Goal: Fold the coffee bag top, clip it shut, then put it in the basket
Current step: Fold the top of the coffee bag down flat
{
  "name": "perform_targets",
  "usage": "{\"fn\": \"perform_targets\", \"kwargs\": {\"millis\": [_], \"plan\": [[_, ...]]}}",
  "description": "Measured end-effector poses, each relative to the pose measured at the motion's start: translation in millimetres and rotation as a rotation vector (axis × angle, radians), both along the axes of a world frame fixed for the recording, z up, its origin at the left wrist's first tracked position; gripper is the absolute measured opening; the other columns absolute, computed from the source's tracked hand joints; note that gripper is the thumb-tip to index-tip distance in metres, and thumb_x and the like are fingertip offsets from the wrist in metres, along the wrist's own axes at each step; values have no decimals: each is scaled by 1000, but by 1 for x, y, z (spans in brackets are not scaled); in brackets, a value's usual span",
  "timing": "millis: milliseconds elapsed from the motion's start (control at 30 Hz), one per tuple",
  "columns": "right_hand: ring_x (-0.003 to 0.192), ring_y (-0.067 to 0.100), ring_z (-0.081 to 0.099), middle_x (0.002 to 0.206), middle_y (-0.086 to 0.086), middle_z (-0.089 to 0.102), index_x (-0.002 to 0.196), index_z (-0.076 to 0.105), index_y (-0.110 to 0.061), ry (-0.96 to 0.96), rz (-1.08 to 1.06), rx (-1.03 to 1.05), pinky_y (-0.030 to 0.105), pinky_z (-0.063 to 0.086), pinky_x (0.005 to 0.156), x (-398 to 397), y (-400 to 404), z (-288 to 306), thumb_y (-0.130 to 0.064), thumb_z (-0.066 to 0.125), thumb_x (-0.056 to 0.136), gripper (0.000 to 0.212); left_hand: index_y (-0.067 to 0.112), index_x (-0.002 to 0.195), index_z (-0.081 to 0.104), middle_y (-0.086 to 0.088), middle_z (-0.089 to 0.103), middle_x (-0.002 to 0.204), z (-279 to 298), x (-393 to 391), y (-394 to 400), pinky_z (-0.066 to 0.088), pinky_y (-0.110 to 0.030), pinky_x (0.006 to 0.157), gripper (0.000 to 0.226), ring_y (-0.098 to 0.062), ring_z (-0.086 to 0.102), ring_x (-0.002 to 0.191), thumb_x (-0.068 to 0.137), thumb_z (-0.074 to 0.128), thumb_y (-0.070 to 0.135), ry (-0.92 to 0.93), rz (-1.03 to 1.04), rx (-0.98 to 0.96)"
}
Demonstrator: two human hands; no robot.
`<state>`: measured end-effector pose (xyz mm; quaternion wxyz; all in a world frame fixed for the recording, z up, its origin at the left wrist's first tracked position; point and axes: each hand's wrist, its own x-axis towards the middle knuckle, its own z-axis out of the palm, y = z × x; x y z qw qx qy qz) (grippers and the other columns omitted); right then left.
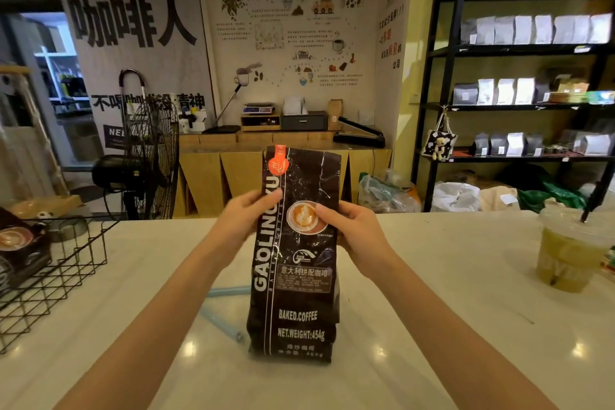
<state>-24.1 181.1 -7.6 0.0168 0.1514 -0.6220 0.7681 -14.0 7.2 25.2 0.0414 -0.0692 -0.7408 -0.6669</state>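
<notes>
A glossy white counter [432,293] ran across a coffee shop, with printed wall posters and black shelving [519,53] of pale bags behind it. At the counter's centre a tall black coffee bag [293,276] stood upright on its base, its top [303,160] unfolded and flat. The left hand [239,220] gripped the bag's left edge, thumb on the front face and fingers hidden behind. The right hand [349,233] gripped the right edge likewise, its thumb pressed on the printed cup picture. Just beside the bag's lower left, a pale blue clip [221,309] lay on the counter, partly hidden. A black wire basket [56,276] sat at the far left, holding another dark bag [20,253]. An iced drink cup [572,250] stood at the far right.
</notes>
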Motion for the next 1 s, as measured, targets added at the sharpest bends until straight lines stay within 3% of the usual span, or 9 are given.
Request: {"fn": "perform_targets", "kwargs": {"millis": [133, 333, 500, 567, 633, 700, 800, 867, 1000], "plan": [[73, 16, 71, 78, 2, 75, 89, 70, -12, -32, -4, 10, 28, 58, 68, -5, -6, 2, -17, 65, 80, 12, 12, 87, 65, -4, 73, 70, -20, -7, 2, 59, -29, 60, 14, -17, 70, 63, 79, 63, 23, -22, 59, 293], [68, 16, 68, 74, 5, 73, 83, 70, -8, -94, -20, -29, 24, 54, 61, -6, -8, 3, -14, 66, 78, 9, 8, 76, 67, -4, 73, 61, -23, -9, -1, 58, -26, 52, 14, -17, 69, 57, 82, 61, 18, 9, 67, 358], [76, 20, 68, 83, 9, 72, 88, 69, -5, -108, -10, 29, 29, 52, 71, -2, -4, 6, -17, 65, 80, 16, 7, 79, 68, -3, 74, 63, -24, -4, 0, 57, -31, 59, 18, -17, 70, 61, 85, 57, 20, 34, 45, 328], [79, 19, 69, 86, 6, 73, 98, 67, -5, -63, -8, 75, 25, 54, 67, 2, -3, 8, -17, 63, 82, 21, 8, 95, 66, -3, 75, 70, -23, -2, 0, 56, -36, 66, 18, -18, 71, 67, 87, 54, 19, 107, 62, 259], [83, 17, 71, 91, 2, 74, 114, 59, -13, 24, -35, 73, 24, 56, 66, 7, -3, 8, -16, 62, 83, 32, 25, 123, 47, 1, 74, 85, -23, -2, -2, 57, -41, 68, 36, -22, 71, 76, 88, 51, 17, 202, 41, 210], [88, 17, 71, 97, -1, 73, 128, 43, -32, 136, -82, 2, 26, 57, 66, 10, -3, 8, -13, 61, 82, 52, 50, 129, 26, 9, 70, 94, -21, 2, -1, 59, -42, 64, 58, -24, 71, 78, 90, 48, 14, 284, -9, 209], [101, 13, 66, 111, -3, 66, 126, 35, -48, 328, -131, -12, 24, 56, 70, 15, -2, 12, -4, 57, 84, 65, 50, 124, 37, 0, 68, 107, -19, 7, 4, 60, -34, 61, 49, -21, 70, 84, 92, 43, 14, 367, -37, 157], [107, 11, 63, 116, -4, 63, 121, 46, -41, 386, -142, 53, 22, 56, 72, 16, -3, 14, -2, 54, 87, 52, 39, 121, 49, -6, 67, 110, -20, 6, 4, 58, -27, 62, 39, -16, 69, 89, 92, 42, 14, 354, -45, 171], [101, 8, 65, 112, -6, 65, 117, 54, -34, 336, -92, 125, 21, 55, 70, 11, 3, 16, -6, 53, 88, 41, 43, 114, 54, -2, 70, 100, -20, 4, 2, 57, -26, 57, 38, -15, 70, 84, 91, 45, 15, 267, -84, 244]]}}
